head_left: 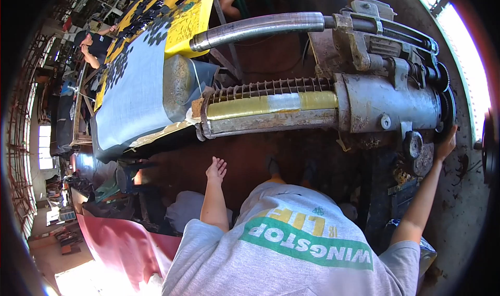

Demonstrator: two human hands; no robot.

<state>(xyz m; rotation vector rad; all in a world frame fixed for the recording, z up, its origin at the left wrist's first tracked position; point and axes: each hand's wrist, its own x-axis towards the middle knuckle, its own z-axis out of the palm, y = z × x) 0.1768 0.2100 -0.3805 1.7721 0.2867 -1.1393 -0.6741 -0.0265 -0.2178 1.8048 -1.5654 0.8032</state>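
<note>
In front of me lies a heavy grey machine (pixel 388 106) with a long roller section. A yellow, film-like covering (pixel 245 106) with a pale patch wraps its roller, and a ribbed, rusty bar (pixel 271 89) runs behind it. My left hand (pixel 216 169) hovers apart from the machine, palm up, fingers loosely spread, holding nothing. Reaching to the machine's far right end, my right hand (pixel 446 144) is at the lower rim of a dark wheel (pixel 447 111). Its fingers look closed on that rim, though they are partly hidden.
A polished metal roller (pixel 258 29) extends behind the machine. At left stands a table with a grey-blue sheet (pixel 133 100) and a yellow sheet (pixel 194 27) bearing dark cut pieces. Another person (pixel 96 47) is beyond it. Red sheet material (pixel 122 241) hangs at lower left; a wall (pixel 466 192) is at right.
</note>
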